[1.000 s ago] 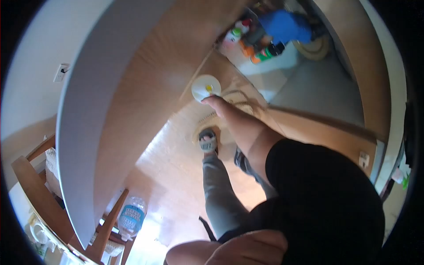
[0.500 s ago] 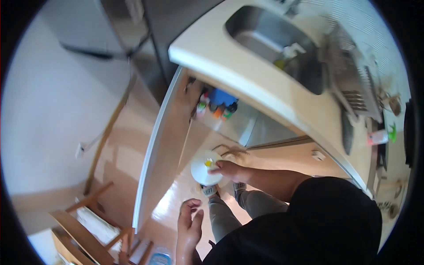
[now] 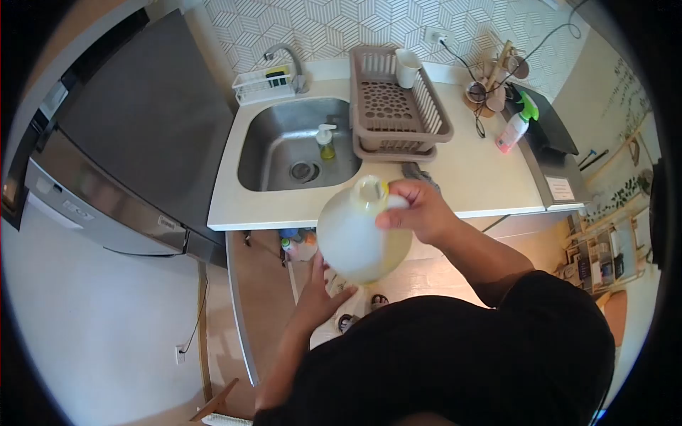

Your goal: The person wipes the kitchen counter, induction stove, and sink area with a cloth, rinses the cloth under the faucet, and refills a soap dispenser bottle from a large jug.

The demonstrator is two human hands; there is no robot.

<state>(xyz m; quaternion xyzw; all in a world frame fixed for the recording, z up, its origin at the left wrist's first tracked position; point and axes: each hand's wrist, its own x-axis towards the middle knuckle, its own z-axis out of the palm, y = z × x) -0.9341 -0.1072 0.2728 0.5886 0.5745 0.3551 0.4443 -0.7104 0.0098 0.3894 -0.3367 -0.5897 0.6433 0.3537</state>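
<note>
A large whitish translucent jug (image 3: 352, 245) is tilted in front of the counter, its round neck toward the sink. My right hand (image 3: 420, 213) grips the handle near the neck, with the thumb over it. A bit of yellow shows beside the neck; I cannot tell whether it is a cap. Below the jug's left side is my left hand (image 3: 316, 302), fingers and thumb apart; whether the fingertips touch the jug is unclear. In the steel sink (image 3: 273, 153) stands a pump bottle (image 3: 325, 144) with yellow-green liquid at the bottom.
A brown dish rack (image 3: 401, 128) with a white cup (image 3: 407, 69) stands right of the sink. Farther right is a spray bottle (image 3: 515, 133). Under the counter, a cabinet door (image 3: 245, 319) stands open beside stored bottles (image 3: 290, 247). A grey cloth (image 3: 420, 174) lies at the rack.
My right hand has lifted the jug from down near the floor to about counter height. My left hand has come up beside its lower part. The view has swung up toward the sink.
</note>
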